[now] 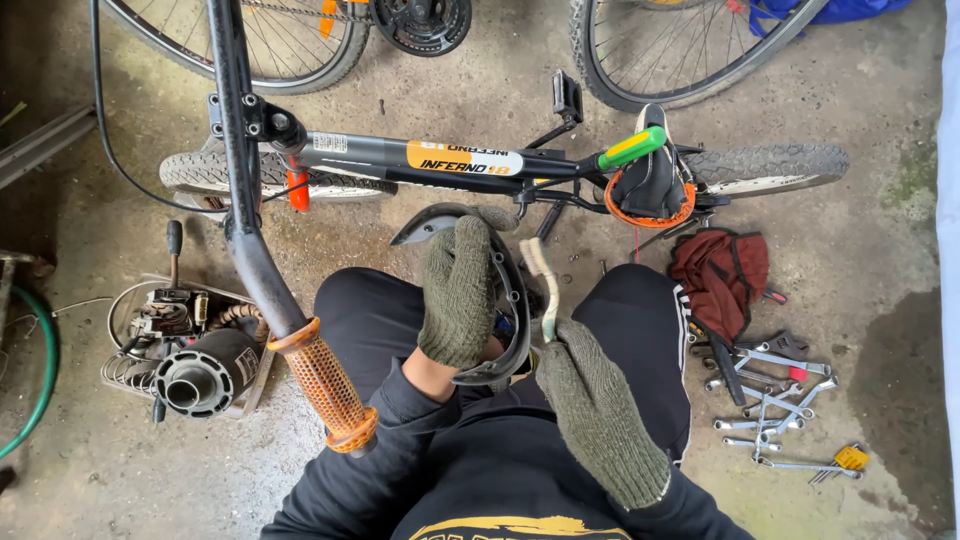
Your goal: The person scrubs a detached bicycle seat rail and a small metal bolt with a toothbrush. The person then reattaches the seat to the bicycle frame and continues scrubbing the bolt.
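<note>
Olive-green knitted gloves cover both hands, seen from above over a pair of black-trousered knees. The left hand (458,295) is wrapped around a curved black mudguard (510,310), fingers closed over its upper part while the piece arcs down between the knees, its pale inner rim showing at the lower end. The right hand (600,410) sits just beside it, lower and nearer the body, its fingers closed on the bottom of a thin whitish strip (543,285) that rises alongside the mudguard's outer edge; what the strip is cannot be told. A black bicycle (460,160) lies on its side across the concrete floor (880,130) beyond the knees, with an orange-and-white panel on its frame, a green-topped saddle (635,148) to the right and knobbly tyres at both ends. Its handlebar (255,255) reaches toward the body on the left, ending in an orange ribbed grip (328,388). Near the floor's left edge lies a black cylindrical part with coiled wire (195,370), and a green hose (40,375) curves beside it. On the right, a dark red bag (722,272) lies beside a scatter of silver spanners (775,405). Two more bicycle wheels (670,50) stand along the far edge.
</note>
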